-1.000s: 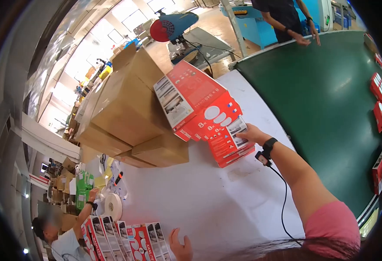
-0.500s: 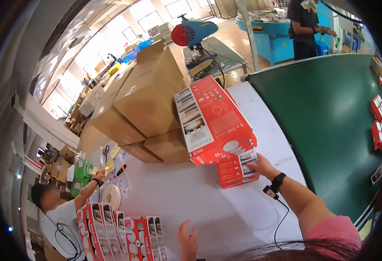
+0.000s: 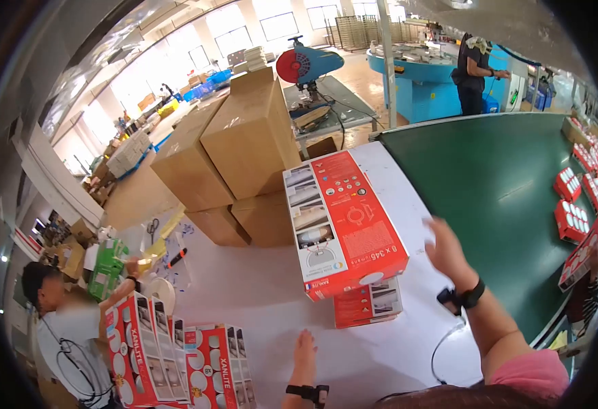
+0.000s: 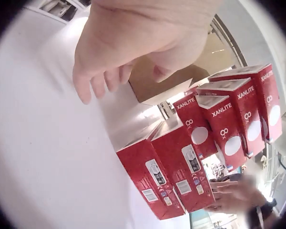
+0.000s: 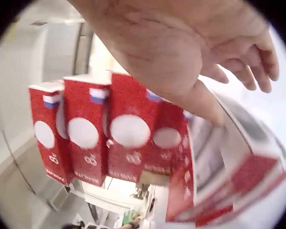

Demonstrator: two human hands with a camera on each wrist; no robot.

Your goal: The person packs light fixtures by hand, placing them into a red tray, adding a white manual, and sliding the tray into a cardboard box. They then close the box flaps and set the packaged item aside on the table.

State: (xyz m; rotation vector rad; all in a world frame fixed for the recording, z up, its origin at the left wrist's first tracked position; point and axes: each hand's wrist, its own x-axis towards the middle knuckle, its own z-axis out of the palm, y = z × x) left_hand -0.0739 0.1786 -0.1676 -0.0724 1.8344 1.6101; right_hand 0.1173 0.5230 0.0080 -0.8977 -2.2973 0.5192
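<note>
A stack of red-and-white printed cartons stands in the middle of the white table [image 3: 265,293] in the head view. Its top carton [image 3: 353,221] overhangs a lower carton [image 3: 363,305] that shows at the front. My right hand [image 3: 452,255] is off the stack's right side, fingers spread and holding nothing. Low in the centre, my left hand [image 3: 304,358] hovers with loose fingers, also holding nothing. Upright XANLITE cartons [image 3: 139,361] stand left of it. The left wrist view shows this hand [image 4: 133,43] above red cartons [image 4: 157,176].
Large brown boxes [image 3: 244,136] are piled behind the stack at left. A green conveyor belt [image 3: 489,184] curves along the right, carrying red packs [image 3: 571,221] at its far side. Tape roll [image 3: 161,294], orange-and-black cutter [image 3: 177,258] and scissors [image 3: 152,228] lie left, near a seated person [image 3: 74,341].
My right hand has let go of the lower carton and drawn back to the right. My left hand has come further into view. The head view has tilted up.
</note>
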